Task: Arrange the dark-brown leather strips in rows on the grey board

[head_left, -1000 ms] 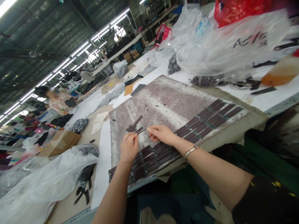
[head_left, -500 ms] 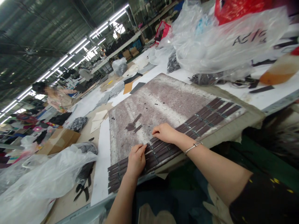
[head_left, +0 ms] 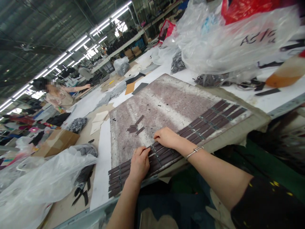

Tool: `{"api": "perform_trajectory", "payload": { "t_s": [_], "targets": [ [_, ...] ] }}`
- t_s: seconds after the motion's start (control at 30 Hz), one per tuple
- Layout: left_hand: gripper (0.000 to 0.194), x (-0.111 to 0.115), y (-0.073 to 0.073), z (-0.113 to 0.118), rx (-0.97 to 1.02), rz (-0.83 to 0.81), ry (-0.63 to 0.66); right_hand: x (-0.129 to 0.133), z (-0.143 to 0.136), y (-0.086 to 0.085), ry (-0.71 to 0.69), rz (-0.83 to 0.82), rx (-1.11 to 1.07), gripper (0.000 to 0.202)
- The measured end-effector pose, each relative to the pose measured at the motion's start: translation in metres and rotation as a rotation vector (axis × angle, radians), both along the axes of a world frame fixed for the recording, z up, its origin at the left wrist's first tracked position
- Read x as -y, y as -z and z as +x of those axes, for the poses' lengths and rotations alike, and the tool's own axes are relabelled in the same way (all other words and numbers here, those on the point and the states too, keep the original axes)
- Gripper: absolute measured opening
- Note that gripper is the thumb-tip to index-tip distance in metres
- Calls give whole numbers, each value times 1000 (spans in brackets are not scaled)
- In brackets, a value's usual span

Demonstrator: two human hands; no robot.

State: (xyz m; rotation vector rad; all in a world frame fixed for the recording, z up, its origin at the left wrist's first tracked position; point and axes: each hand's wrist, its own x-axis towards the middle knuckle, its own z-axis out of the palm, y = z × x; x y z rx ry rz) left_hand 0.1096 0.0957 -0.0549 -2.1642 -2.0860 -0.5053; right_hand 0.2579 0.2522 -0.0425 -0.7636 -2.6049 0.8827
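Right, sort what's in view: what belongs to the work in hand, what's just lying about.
Likely in the work:
- left hand and right hand, both at the strips
- dark strips, in rows
- speckled board beneath them
- small loose pieces on it, perhaps

Apparently lying about:
- marked plastic bag
- cardboard box
- orange-liquid container

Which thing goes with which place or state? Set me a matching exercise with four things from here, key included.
Things:
1. Bracelet
2. Left hand
3. Loose dark pieces
4. Translucent container

Places or states:
A. At the dark strips along the near edge
B. At the picture's right edge, orange inside
C. Around the wrist of the right hand
D. Clustered on the board, beyond the left hand

Pairs: 1-C, 2-A, 3-D, 4-B
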Motion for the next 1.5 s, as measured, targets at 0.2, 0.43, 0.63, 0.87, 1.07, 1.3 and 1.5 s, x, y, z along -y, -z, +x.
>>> {"api": "perform_trajectory", "payload": {
  "t_s": [0.2,0.43,0.63,0.87,1.07,1.3,1.5],
  "targets": [
    [48,-2,-7,7,-163,-141,-21,8,1,-3,-14,126,100,22],
    [51,-8,-14,11,-216,-286,-71,2,23,-8,-34,295,28,28],
    [47,-11,-21,14,-200,-331,-102,6,37,-8,-144,303,123,25],
    [32,-34,-30,-6,60,-315,-19,17,31,-15,-73,315,194,23],
    [35,-79,-21,-40,-50,-172,-285,16,36,-18,-83,279,195,24],
    [28,-113,-23,-60,24,-417,-437,5,37,-4,-117,166,105,27],
    [17,-112,-32,-64,146,-450,-472,0,39,0,47,101,-70,33]
  ]
}}
